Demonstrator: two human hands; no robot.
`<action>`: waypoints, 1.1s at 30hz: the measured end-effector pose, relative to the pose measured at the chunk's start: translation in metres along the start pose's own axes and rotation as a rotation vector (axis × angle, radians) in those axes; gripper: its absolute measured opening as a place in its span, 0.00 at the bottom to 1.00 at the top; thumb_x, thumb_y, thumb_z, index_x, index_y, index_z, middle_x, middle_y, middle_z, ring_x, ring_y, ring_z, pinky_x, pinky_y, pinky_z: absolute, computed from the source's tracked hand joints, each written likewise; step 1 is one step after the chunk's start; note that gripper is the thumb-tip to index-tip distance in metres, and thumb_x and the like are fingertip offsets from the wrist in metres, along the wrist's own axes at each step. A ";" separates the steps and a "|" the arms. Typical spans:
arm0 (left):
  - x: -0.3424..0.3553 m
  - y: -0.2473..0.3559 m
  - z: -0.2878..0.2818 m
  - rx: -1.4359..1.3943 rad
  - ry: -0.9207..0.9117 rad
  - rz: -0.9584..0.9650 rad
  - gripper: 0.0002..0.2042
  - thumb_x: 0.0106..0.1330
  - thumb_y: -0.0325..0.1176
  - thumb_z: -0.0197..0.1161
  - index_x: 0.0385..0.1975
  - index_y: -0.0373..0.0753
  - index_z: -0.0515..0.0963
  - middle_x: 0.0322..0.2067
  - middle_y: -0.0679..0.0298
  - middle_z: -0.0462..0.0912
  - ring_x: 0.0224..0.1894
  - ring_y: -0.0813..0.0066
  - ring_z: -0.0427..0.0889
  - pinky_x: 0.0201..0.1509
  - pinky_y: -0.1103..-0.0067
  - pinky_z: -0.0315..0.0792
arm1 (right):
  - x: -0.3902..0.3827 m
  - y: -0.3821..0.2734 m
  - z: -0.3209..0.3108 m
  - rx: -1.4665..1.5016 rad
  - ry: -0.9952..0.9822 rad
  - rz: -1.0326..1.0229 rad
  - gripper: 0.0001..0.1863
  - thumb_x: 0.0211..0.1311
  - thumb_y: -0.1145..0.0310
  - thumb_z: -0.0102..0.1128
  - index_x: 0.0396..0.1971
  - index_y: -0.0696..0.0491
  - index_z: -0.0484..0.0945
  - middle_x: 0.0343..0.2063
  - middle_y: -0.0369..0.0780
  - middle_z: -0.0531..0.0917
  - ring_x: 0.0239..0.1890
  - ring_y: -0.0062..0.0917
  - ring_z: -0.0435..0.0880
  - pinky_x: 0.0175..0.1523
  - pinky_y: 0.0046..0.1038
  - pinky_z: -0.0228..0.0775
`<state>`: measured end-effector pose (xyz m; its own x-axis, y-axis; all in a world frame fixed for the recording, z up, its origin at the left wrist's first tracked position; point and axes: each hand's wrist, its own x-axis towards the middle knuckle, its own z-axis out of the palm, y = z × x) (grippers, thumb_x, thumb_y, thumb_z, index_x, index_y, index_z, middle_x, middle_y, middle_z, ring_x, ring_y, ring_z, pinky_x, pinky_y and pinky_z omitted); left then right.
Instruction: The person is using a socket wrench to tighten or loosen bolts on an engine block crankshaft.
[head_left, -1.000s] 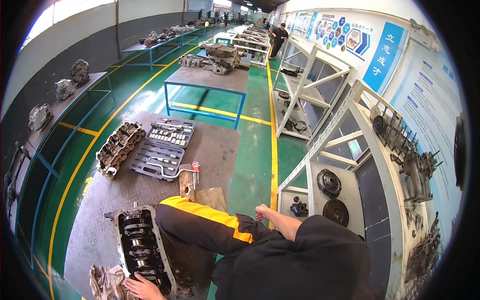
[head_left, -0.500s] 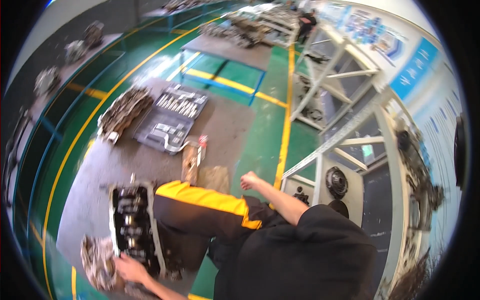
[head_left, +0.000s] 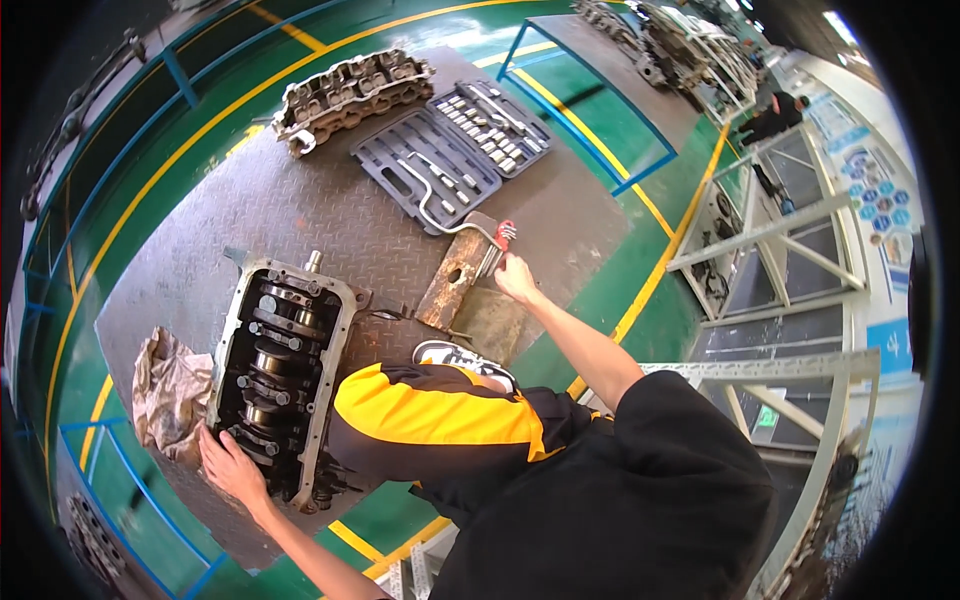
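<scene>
The right hand [head_left: 515, 277] has reached out to the red-handled tool [head_left: 503, 236]; the view has tipped downward.

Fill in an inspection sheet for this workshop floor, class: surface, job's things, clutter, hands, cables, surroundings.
Surface: grey tread-plate mat on green floor with yellow lines.
Job's things: engine block, open side up; red-handled tool by a rusty block.
Clutter: rag left of engine block; open socket set; cylinder head.
Hands: left hand rests on engine block's near end; right hand reaches to red-handled tool, grip unclear.
Cables: nothing seen.
Surroundings: blue-framed tables, metal racks at right, another person far off.
</scene>
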<state>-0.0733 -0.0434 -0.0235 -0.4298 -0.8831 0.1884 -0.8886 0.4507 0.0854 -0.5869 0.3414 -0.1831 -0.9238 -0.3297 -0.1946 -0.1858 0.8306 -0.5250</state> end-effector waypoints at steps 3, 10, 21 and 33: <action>0.002 0.000 -0.002 -0.039 -0.008 -0.005 0.24 0.76 0.47 0.40 0.65 0.39 0.65 0.63 0.57 0.69 0.66 0.59 0.65 0.68 0.65 0.55 | 0.053 -0.011 0.004 -0.090 0.098 -0.152 0.21 0.53 0.71 0.52 0.48 0.63 0.70 0.48 0.58 0.72 0.53 0.51 0.71 0.57 0.46 0.67; 0.012 0.020 -0.008 -0.201 -0.040 -0.079 0.22 0.76 0.41 0.43 0.63 0.33 0.65 0.63 0.51 0.69 0.64 0.55 0.66 0.68 0.67 0.56 | 0.111 -0.007 0.016 -0.381 0.023 -0.353 0.16 0.56 0.70 0.56 0.43 0.62 0.68 0.40 0.52 0.72 0.44 0.45 0.77 0.47 0.42 0.73; 0.125 0.287 -0.074 -0.759 -0.168 0.030 0.17 0.74 0.31 0.46 0.57 0.32 0.71 0.50 0.56 0.78 0.51 0.68 0.76 0.61 0.73 0.64 | 0.122 -0.051 -0.016 -0.372 -0.271 -0.453 0.14 0.61 0.66 0.54 0.39 0.62 0.69 0.27 0.55 0.80 0.23 0.36 0.84 0.28 0.36 0.75; 0.083 0.518 0.031 -0.130 -0.354 1.220 0.20 0.60 0.32 0.57 0.52 0.30 0.71 0.38 0.58 0.79 0.49 0.64 0.77 0.64 0.65 0.64 | 0.065 -0.133 -0.188 0.949 -0.865 0.173 0.12 0.70 0.67 0.51 0.45 0.59 0.74 0.14 0.25 0.61 0.12 0.08 0.55 0.16 0.16 0.43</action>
<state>-0.5740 0.1130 0.0056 -0.9894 0.1336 -0.0564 0.1247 0.9823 0.1400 -0.6850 0.2941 0.0294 -0.3310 -0.7278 -0.6006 0.5513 0.3674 -0.7491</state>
